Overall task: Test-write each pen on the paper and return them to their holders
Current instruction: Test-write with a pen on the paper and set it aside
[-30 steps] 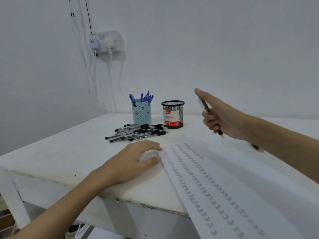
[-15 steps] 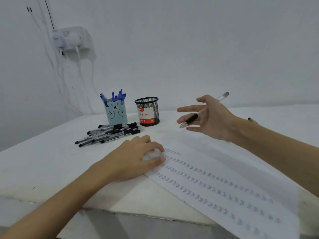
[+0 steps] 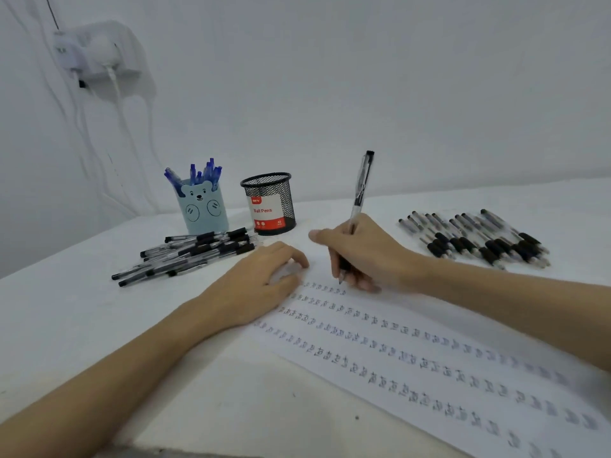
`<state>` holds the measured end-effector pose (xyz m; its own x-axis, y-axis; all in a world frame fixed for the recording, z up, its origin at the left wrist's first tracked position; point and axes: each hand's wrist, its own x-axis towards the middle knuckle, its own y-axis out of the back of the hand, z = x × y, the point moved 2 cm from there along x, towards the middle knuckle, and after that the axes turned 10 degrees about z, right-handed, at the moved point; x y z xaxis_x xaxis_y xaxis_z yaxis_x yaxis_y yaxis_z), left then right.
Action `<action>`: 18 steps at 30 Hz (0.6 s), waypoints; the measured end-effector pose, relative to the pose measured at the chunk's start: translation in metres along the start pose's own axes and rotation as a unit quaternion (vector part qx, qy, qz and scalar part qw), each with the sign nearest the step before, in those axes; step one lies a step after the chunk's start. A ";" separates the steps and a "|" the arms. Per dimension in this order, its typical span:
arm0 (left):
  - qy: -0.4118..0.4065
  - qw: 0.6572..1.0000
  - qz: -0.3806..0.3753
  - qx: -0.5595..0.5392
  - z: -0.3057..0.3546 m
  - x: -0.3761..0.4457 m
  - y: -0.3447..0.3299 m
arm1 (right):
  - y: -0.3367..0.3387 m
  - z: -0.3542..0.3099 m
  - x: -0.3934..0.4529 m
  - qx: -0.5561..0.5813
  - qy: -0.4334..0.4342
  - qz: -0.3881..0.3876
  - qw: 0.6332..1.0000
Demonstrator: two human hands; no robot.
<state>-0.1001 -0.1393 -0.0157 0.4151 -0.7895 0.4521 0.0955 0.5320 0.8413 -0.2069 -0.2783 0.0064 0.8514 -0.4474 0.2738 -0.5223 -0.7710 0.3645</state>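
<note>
While mesh cup (image 3: 268,203) sits empty-looking, bear cup (image 3: 201,209) holds blue pens (image 3: 205,170).

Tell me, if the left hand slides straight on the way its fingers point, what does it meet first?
Probably the right hand holding the pen; the left hand points toward it across the paper. Depth is unclear.

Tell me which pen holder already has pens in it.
The blue bear-face holder, holding blue pens; the black mesh holder beside it shows none.
</note>
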 end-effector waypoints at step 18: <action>0.001 0.998 0.031 -0.059 -0.004 -0.001 -0.002 | -0.005 0.016 0.005 -0.050 0.097 0.050 0.993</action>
<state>-0.0969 -0.1385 -0.0194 0.4256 -0.7528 0.5021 0.1748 0.6129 0.7706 -0.1998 -0.2838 -0.0080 0.7750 -0.4168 0.4751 -0.6141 -0.6740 0.4106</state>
